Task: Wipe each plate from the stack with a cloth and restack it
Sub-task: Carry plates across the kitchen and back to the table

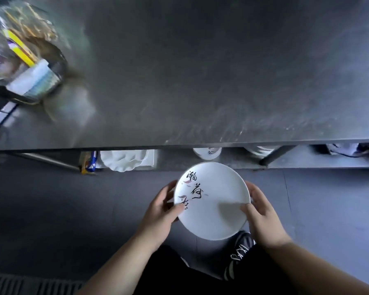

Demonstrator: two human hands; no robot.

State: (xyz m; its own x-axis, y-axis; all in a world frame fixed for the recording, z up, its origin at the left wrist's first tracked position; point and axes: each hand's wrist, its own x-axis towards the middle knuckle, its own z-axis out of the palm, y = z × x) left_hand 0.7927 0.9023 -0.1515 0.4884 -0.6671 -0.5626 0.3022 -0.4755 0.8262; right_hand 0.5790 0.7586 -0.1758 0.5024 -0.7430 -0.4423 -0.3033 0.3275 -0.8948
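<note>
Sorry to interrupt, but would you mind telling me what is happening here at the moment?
A person holds a white plate with painted characters in both hands, in front of a steel table. The left hand and the right hand each grip the rim, thumbs on the face. No cloth is in view. More white dishes sit on the shelf under the table.

Steel counter [200, 71] above dark floor [51, 209]

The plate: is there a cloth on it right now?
No, the plate is bare, held at its rim by the left hand and right hand, with no cloth visible.
</note>
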